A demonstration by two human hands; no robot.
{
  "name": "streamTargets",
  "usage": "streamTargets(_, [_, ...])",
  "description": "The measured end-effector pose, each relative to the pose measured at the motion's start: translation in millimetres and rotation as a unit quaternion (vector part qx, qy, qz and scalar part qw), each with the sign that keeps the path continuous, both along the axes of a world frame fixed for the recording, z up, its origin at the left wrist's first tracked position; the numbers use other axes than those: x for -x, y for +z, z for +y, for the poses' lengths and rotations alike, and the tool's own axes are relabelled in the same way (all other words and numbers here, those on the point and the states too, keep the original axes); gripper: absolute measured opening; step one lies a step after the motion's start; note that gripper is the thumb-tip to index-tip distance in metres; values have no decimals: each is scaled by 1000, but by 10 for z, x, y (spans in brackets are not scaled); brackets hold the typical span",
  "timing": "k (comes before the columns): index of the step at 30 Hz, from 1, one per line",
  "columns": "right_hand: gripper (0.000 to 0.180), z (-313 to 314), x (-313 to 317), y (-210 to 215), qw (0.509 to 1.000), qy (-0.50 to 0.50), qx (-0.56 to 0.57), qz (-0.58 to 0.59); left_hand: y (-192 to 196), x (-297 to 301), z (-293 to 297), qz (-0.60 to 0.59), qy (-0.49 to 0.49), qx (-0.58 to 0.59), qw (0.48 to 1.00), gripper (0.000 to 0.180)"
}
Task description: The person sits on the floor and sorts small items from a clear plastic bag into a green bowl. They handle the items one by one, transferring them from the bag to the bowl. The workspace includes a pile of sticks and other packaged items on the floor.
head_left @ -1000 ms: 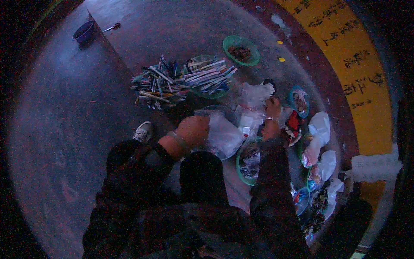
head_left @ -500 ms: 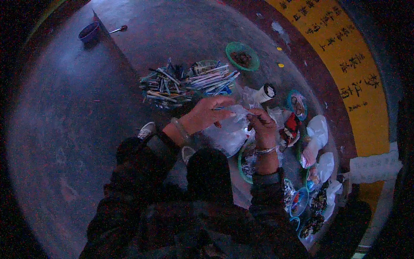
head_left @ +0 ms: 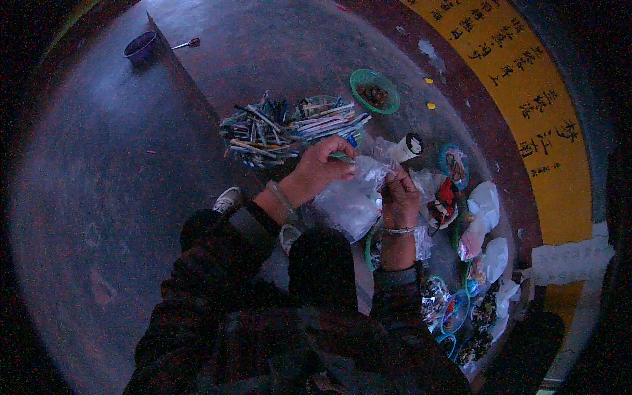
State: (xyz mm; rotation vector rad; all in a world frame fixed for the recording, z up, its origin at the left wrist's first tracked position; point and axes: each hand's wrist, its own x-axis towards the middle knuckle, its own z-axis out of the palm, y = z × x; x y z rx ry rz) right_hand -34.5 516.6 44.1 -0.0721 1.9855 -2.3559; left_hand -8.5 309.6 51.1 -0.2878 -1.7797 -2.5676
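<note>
both hands meet over a clear plastic bag point(head_left: 352, 204) on the floor point(head_left: 118, 197): the left hand point(head_left: 322, 166) has its grip closed on the bag's upper edge, and the right hand point(head_left: 399, 199) pinches the same edge just beside it. beyond the left hand lies a heap of pens and sticks point(head_left: 289, 125), with a green bowl point(head_left: 374, 91) farther off. a white cylinder point(head_left: 406, 147) lies near the right hand, small dishes and white bags to its right.
</note>
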Motion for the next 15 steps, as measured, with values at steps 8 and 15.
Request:
streamTargets(8, [16,103,84,-279,979,-3,-166,122,-154,49,122,72,58,27,995,16])
streamTargets(15, [13,-137,-82,-6,999,47,-8,3,-244,47,115,31,58,75,995,16])
